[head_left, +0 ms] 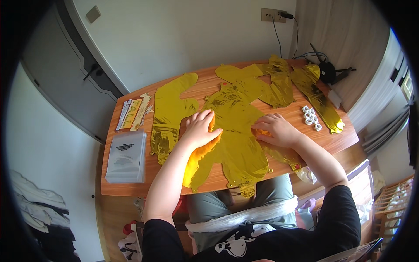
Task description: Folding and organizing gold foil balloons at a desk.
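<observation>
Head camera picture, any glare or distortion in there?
In the head view, the creased gold foil shows bright glints beside darker patches; in the head view, the grey door bends toward the rim, and the corners go black.

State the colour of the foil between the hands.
The foil is shiny gold, clearest in the head view.

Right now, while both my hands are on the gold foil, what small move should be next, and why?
Perhaps smooth the middle gold foil gently outward with the right hand, using the left hand as anchor: both hands touch this foil, and its surface shows many creases.
</observation>
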A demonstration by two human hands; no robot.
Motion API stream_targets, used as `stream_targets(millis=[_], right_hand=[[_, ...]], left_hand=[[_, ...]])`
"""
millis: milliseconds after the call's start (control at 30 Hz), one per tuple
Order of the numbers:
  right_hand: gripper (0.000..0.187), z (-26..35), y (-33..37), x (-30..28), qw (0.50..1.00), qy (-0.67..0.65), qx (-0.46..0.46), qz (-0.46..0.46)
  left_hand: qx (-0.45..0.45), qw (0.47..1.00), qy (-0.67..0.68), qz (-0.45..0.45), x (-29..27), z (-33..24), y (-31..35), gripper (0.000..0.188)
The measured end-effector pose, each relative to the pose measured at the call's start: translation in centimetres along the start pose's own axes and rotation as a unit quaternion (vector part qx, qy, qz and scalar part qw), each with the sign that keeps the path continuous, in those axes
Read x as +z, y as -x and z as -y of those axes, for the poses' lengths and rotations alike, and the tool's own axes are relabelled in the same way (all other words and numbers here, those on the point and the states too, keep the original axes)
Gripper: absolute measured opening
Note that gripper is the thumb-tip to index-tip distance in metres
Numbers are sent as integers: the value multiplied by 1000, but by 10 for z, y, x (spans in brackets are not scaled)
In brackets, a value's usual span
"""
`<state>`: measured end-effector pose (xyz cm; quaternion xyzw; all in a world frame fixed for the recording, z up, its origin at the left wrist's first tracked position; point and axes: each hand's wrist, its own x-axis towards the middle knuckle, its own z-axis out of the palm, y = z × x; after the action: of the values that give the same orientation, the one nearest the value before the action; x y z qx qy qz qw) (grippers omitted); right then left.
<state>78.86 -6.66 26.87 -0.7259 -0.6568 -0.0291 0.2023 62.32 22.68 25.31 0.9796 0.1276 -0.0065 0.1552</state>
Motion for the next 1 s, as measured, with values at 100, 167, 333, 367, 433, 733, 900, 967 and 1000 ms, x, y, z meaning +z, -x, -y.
stream_targets(millis=[100, 167, 333, 367, 433, 733, 900, 967, 1000], right_hand=[[36, -1, 1, 1, 1000, -1, 1, 2], [35, 0, -1, 0, 1000, -1, 2, 2], [33, 1, 0, -1, 1000, -12, 12, -1], [33, 1, 0, 0, 1000, -12, 13, -1], [33, 2, -1, 0, 1000, -16, 20, 4], [33, 1, 0, 0, 999, -20, 23, 11], [36, 4, -2, -4, 999, -11, 30, 31], [36, 3, -2, -3, 999, -9, 29, 29], [36, 3, -2, -3, 999, -6, 33, 28]], left_hand=[[-2, 1000, 3, 1, 1, 1, -2, 90], [-2, 1000, 2, 3, 0, 2, -4, 90], [-10, 1000, -5, -6, 1, 0, -4, 87], [-10, 1000, -5, -4, 0, 0, -3, 87], [-10, 1000, -5, -2, 0, -1, -3, 87], [-24, 1000, 15, -5, -3, -2, -2, 90], [-37, 999, -29, 0, -13, 8, 10, 97], [-27, 999, -32, 19, -15, 12, 12, 104], [-27, 999, -30, 24, -17, 8, 13, 104]])
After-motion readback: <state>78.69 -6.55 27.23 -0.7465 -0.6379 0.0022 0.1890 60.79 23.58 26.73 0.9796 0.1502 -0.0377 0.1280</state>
